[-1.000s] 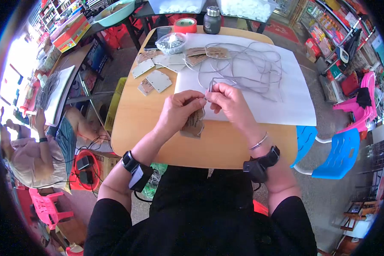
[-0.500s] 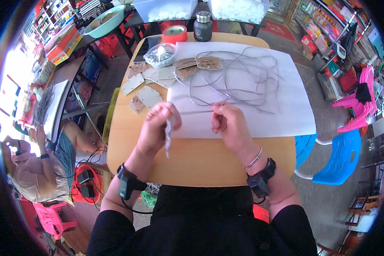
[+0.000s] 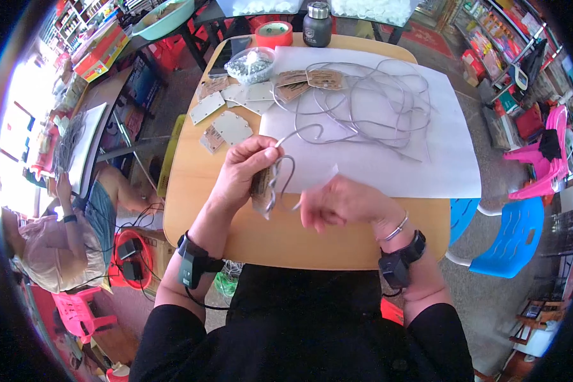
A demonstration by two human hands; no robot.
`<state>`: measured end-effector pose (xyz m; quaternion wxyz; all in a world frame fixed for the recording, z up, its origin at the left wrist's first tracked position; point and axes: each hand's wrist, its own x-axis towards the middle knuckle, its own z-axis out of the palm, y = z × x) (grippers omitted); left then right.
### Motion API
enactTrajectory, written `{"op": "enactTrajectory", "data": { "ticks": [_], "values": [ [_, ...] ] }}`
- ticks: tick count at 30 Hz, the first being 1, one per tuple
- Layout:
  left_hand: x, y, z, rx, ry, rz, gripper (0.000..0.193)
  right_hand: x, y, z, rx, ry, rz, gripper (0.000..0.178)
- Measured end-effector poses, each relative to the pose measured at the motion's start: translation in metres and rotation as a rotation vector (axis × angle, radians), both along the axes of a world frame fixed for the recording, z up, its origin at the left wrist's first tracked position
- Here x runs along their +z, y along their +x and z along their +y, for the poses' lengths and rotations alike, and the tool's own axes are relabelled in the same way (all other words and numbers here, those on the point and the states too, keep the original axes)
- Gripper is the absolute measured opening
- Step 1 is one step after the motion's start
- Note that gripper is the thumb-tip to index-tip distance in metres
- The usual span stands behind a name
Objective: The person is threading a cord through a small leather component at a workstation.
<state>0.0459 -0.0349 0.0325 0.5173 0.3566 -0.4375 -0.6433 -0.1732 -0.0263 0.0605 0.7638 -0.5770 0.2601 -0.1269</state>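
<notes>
Head cam: I see both hands over the near half of the table point(image 3: 299, 248), approx. mid-way betw. its left and right edges. L hand point(image 3: 248, 169) is closed in a pinch, thumb against fingers, and has hold of a brown card point(image 3: 261, 191) w/ a grey cord point(image 3: 293, 167). The card hangs tilted below the thumb; the cord makes a small loop at its right side. R hand point(image 3: 340, 204) is just beside, fingers half curled and blurred; a bit of cord is close to its fingertips, but I can't tell if it grips it.

More of the cord lies in loose loops on the white sheet point(image 3: 442, 153), which covers the far right part of the table and passes over the right edge. Spare cards point(image 3: 234, 127) lie nr the left edge, some overlapping; a few brown ones point(image 3: 325, 79) are on the sheet. Nr the far left corner: a clear bowl point(image 3: 251, 79) w/ small grey pcs, and a phone point(image 3: 226, 57). Along the far edge: red tape point(image 3: 274, 42) and a dark flask point(image 3: 317, 30).
</notes>
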Motion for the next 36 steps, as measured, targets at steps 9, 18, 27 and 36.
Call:
{"op": "enactTrajectory", "data": {
  "ticks": [9, 18, 27, 36],
  "values": [
    [-0.002, -0.009, 0.002, -0.131, 0.031, 0.096, 0.015, -0.016, -0.003, -0.009, -0.923, -0.325, -0.14, 0.027],
    [-0.006, -0.014, 0.002, -0.29, 0.018, -0.188, 0.018, -0.02, 0.015, -0.002, -0.696, -0.452, -0.181, 0.012],
    [-0.012, -0.013, 0.003, -0.3, 0.011, -0.164, 0.015, -0.015, 0.018, 0.002, -0.755, -0.415, -0.206, 0.009],
    [-0.019, -0.015, 0.001, -0.128, -0.125, -0.048, 0.009, -0.017, 0.018, 0.007, -0.637, -0.546, 0.011, 0.013]
  ]
}}
